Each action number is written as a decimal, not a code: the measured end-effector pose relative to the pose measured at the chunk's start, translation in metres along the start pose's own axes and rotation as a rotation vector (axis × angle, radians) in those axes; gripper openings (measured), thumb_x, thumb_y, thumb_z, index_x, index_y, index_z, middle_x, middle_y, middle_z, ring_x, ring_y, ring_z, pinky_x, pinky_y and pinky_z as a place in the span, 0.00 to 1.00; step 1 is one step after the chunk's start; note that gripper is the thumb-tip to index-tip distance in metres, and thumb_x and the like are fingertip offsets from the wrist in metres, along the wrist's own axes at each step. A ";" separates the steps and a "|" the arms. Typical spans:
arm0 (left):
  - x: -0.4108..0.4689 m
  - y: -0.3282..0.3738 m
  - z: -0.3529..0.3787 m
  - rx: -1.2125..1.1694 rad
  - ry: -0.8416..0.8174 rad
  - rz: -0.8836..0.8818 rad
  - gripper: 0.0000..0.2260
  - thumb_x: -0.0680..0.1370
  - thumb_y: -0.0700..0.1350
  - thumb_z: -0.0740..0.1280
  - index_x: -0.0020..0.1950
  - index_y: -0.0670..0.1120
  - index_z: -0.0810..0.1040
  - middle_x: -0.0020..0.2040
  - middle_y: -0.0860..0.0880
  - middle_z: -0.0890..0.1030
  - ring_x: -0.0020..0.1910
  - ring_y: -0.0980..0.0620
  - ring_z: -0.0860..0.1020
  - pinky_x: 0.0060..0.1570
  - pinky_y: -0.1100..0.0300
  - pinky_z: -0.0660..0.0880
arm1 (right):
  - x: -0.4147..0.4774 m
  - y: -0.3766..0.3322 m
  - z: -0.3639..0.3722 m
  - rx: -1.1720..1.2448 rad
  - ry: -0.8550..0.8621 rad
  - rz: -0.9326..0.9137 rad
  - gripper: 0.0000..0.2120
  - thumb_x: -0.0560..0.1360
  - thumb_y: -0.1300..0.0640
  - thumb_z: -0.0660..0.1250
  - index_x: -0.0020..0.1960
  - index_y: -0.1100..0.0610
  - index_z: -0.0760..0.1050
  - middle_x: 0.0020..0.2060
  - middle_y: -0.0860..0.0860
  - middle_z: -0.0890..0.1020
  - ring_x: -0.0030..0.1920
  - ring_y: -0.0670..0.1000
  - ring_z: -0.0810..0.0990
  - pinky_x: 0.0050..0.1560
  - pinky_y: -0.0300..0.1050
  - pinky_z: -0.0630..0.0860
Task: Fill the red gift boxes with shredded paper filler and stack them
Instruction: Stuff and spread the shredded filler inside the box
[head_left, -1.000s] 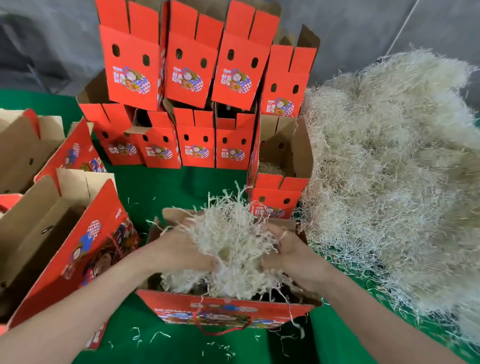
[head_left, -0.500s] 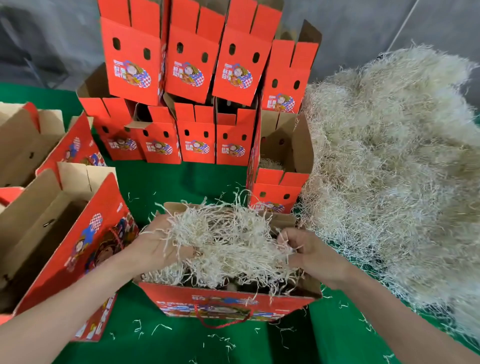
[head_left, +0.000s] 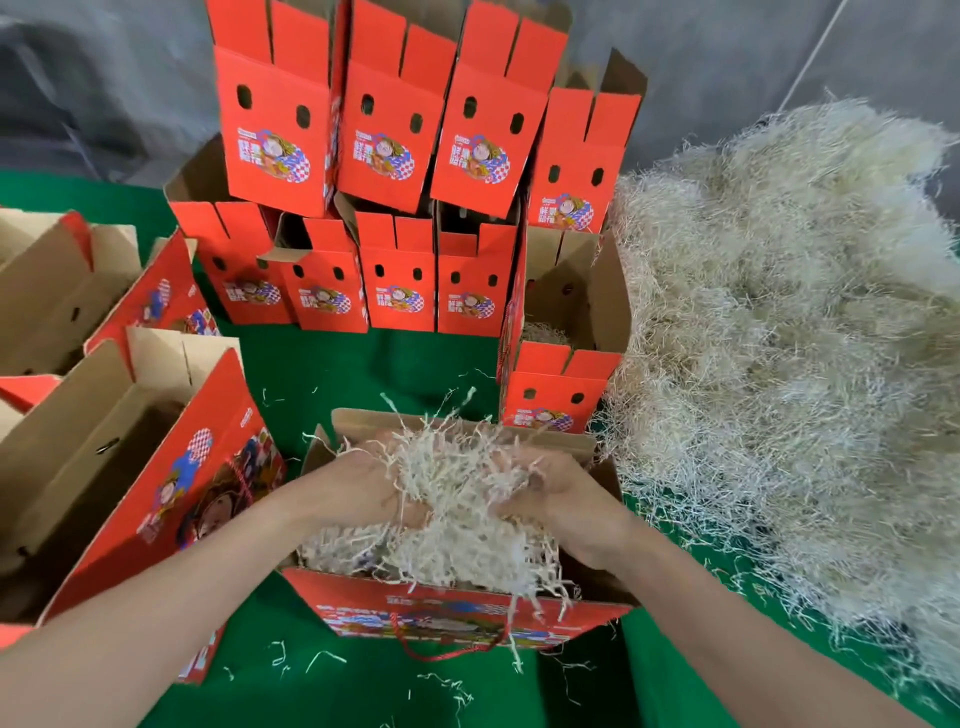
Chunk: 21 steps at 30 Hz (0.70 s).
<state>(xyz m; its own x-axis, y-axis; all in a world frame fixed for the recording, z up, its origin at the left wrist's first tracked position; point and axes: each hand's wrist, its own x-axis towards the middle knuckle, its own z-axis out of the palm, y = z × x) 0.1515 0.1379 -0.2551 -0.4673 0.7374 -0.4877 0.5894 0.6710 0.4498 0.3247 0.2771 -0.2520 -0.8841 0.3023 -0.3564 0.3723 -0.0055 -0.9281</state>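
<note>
A green worktop strip (head_left: 363, 369) left free before stacked red boxes (head_left: 384, 156), right side blocked by filler heap (head_left: 779, 338), left hemmed by open boxes (head_left: 93, 467)

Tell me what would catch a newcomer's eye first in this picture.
First, the huge pale heap of shredded paper filler covering the right side of the green surface. Next, the red gift boxes stacked in two tiers at the back centre. In front, the left hand and right hand grip a clump of filler over an open red box.
</note>
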 end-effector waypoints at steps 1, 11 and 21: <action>0.003 -0.003 -0.005 -0.013 -0.031 -0.011 0.10 0.79 0.46 0.61 0.53 0.42 0.76 0.52 0.41 0.77 0.50 0.51 0.77 0.45 0.67 0.70 | -0.003 0.001 -0.009 0.019 0.013 0.007 0.14 0.73 0.67 0.66 0.55 0.52 0.73 0.43 0.40 0.82 0.43 0.37 0.80 0.44 0.33 0.73; 0.001 -0.002 -0.013 -0.689 0.096 -0.135 0.42 0.67 0.48 0.76 0.72 0.32 0.59 0.74 0.42 0.59 0.70 0.45 0.61 0.65 0.55 0.62 | -0.007 0.005 -0.032 0.090 0.173 0.134 0.35 0.68 0.58 0.72 0.70 0.59 0.59 0.60 0.51 0.72 0.54 0.45 0.73 0.65 0.42 0.65; -0.007 0.012 -0.017 -0.154 0.241 0.012 0.15 0.77 0.54 0.63 0.37 0.46 0.80 0.53 0.39 0.77 0.65 0.49 0.69 0.58 0.62 0.67 | -0.005 0.005 -0.031 -0.044 0.175 0.117 0.21 0.72 0.70 0.65 0.59 0.50 0.73 0.52 0.45 0.79 0.54 0.51 0.79 0.56 0.47 0.76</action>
<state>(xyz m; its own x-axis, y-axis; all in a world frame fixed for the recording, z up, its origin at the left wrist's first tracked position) 0.1505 0.1417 -0.2335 -0.6151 0.7299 -0.2980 0.4972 0.6525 0.5719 0.3396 0.3050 -0.2519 -0.7728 0.4633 -0.4337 0.4848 -0.0101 -0.8746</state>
